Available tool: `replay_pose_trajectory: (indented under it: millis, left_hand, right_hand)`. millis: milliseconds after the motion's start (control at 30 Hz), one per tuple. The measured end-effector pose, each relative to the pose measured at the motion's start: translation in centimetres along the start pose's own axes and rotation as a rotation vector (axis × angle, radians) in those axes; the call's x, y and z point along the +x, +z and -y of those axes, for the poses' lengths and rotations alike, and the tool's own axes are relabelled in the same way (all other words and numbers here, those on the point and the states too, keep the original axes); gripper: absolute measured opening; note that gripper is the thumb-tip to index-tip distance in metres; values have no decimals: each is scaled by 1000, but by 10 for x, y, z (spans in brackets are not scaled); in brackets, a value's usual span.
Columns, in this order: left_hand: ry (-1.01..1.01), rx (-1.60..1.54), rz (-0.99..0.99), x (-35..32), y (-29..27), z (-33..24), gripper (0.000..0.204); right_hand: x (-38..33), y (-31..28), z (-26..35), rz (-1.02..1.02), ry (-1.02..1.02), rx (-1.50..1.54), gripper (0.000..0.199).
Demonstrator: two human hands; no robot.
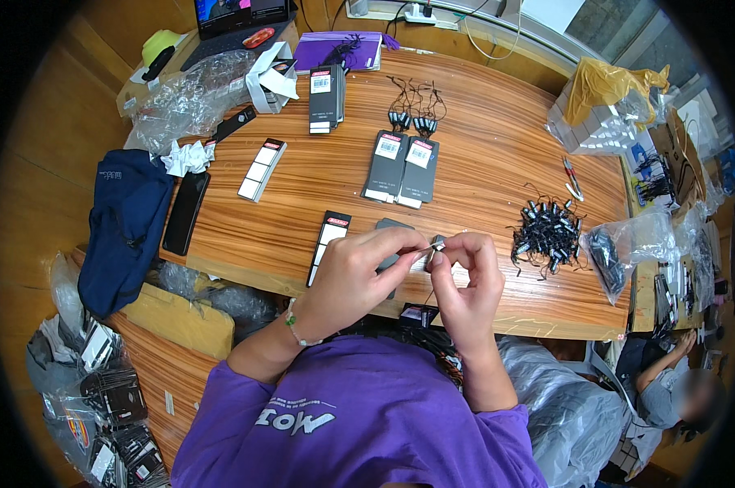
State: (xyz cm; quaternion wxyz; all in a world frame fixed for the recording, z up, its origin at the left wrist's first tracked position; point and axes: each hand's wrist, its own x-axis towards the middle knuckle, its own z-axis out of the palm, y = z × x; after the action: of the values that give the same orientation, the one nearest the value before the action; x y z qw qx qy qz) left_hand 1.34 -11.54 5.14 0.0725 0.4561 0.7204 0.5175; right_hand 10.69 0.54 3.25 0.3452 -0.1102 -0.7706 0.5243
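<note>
In front of me, my left hand (358, 264) and my right hand (470, 281) nearly meet, both closed in a pinch. Between the fingertips is a small black tag string (437, 243) with a pale, shiny end; the fingers cover most of it. A dark grey hang tag (390, 224) lies partly hidden beneath my left hand. Left of it rests a black tag (332, 236) with white label squares. Farther off, two stacks of grey tags (385, 167) lie side by side, with several black strings (413, 120) at their far ends.
A tangled heap of black strings (549, 234) lies right, near small snips (573, 179) and a clear bag (607, 260). Left are a phone (186, 213), a label strip (262, 169) and a navy pouch (125, 228). Another person (664, 394) sits at the lower right.
</note>
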Motion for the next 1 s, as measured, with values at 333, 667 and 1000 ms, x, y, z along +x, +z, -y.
replay_pose_trajectory:
  millis: [333,667,1000]
  left_hand:
    - [-17,-21,23,-3,-2,-7,15]
    - [512,508,-167,6,-10,0,17]
    - [-56,-119,78,-5,4,14,11]
  right_hand:
    - [0,2,1,-12,45,95,15]
    - [7,-13,4,235,366,609,13]
    - [24,-22,1,82,122,1270,11]
